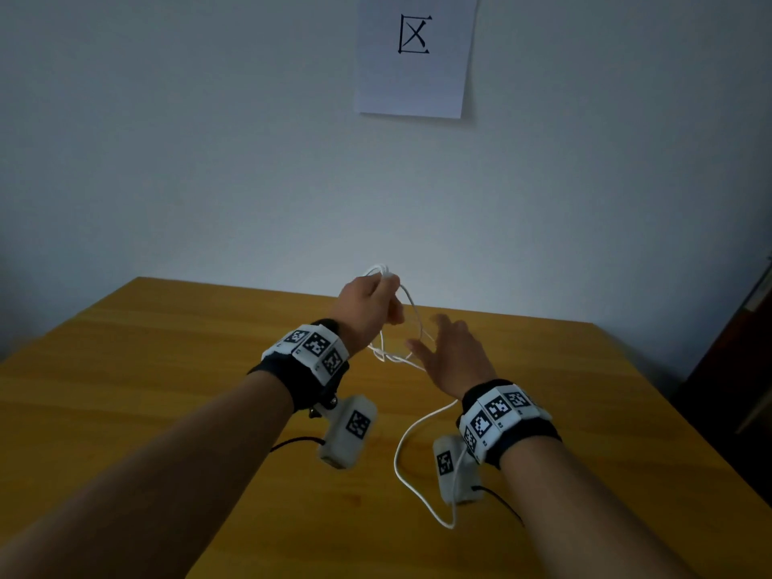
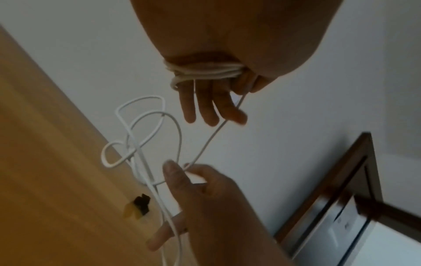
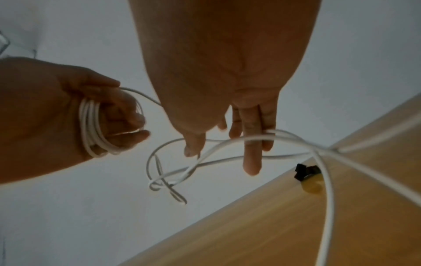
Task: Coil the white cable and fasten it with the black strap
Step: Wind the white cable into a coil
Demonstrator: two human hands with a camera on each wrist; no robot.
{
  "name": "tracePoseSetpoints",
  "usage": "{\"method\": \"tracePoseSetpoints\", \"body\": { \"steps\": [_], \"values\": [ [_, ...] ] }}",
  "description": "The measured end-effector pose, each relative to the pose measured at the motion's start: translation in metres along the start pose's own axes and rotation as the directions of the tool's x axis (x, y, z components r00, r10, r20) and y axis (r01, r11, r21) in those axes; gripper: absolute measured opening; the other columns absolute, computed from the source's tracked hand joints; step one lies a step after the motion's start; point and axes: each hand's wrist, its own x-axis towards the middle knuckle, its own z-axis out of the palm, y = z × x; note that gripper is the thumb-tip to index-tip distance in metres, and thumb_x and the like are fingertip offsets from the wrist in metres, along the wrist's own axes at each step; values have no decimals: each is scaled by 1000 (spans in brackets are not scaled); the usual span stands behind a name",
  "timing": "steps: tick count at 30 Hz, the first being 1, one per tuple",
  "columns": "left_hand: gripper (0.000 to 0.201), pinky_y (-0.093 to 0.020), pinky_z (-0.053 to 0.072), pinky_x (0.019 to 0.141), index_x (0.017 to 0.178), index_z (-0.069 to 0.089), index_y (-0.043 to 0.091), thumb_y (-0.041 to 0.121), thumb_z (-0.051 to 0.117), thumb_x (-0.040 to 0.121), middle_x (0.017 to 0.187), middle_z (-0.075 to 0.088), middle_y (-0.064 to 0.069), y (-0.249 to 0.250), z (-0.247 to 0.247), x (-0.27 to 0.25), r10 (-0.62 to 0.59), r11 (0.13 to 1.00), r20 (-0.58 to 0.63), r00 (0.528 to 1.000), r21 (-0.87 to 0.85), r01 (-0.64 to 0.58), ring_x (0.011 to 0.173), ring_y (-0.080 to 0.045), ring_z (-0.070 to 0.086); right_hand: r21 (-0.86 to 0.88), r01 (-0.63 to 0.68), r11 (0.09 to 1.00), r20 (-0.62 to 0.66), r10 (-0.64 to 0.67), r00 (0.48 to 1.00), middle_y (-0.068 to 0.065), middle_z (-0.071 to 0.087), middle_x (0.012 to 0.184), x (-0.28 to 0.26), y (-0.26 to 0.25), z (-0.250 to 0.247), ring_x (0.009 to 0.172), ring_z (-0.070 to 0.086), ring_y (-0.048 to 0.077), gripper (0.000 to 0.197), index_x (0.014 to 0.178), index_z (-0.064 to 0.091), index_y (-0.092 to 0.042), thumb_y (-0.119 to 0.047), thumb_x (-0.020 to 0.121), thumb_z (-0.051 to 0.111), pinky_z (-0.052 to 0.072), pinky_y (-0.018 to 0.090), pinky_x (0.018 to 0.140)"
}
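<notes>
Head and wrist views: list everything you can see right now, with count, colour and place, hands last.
cable: one, white; several turns wound round the left fingers, the rest hanging in tangled loops down to the table
strap: one, black, lying on the table with something yellowish under it
table: one, light wood, against the wall
paper: one, white with a black character, on the wall
frame: one, dark brown, at the right edge of the room
wrist bands: two, black with black-and-white marker tiles, one per wrist
left hand: raised, grip on the coil
right hand: fingers straight, cable running across them
</notes>
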Motion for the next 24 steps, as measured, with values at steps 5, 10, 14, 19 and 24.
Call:
{"method": "tracePoseSetpoints", "body": {
  "steps": [5, 10, 14, 19, 24],
  "values": [
    [37, -38, 35, 58, 60, 41, 10, 38, 49, 83, 57, 38, -8, 0, -9, 3, -108, 990, -167, 980, -112, 90, 57, -21, 37, -63, 41, 997, 40, -38, 998, 13, 63, 119, 0, 8, -2, 99, 67, 31, 63, 123, 67, -13, -67, 95, 48, 51, 38, 80],
    [49, -24, 30, 51, 56, 37, 14, 28, 77, 82, 53, 38, -1, -17, -26, 13, -233, 972, -314, 920, -63, 225, 48, -20, 35, -35, 14, 999, 46, -12, 999, 7, 66, 76, 1, 18, -2, 72, 66, 28, 63, 93, 70, -7, -66, 94, 49, 42, 32, 58],
    [43, -23, 33, 51, 59, 40, 15, 22, 75, 83, 56, 41, 0, -28, -33, 17, -266, 961, -408, 874, -34, 276, 50, -19, 38, -65, -102, 993, 87, 107, 990, 6, 73, 73, 3, 21, -3, 59, 73, 24, 52, 91, 71, -11, -59, 98, 52, 60, 37, 65],
    [21, -30, 40, 59, 73, 51, 7, 12, 62, 90, 65, 51, -6, -35, -56, 23, -265, 956, -544, 796, -41, 291, 62, -24, 49, -2, -373, 928, 78, 372, 925, 7, 76, 73, 1, 40, -1, 47, 72, 19, 37, 102, 70, -6, -40, 103, 56, 64, 35, 57],
    [28, -28, 38, 56, 66, 44, 14, 8, 54, 91, 66, 50, -5, -41, -79, 24, -274, 952, -603, 749, -62, 299, 64, -26, 49, 67, -556, 828, 13, 557, 831, 11, 72, 65, -4, 64, 3, 45, 71, 21, 29, 93, 68, 1, -26, 101, 62, 63, 35, 49]
  ]
}}
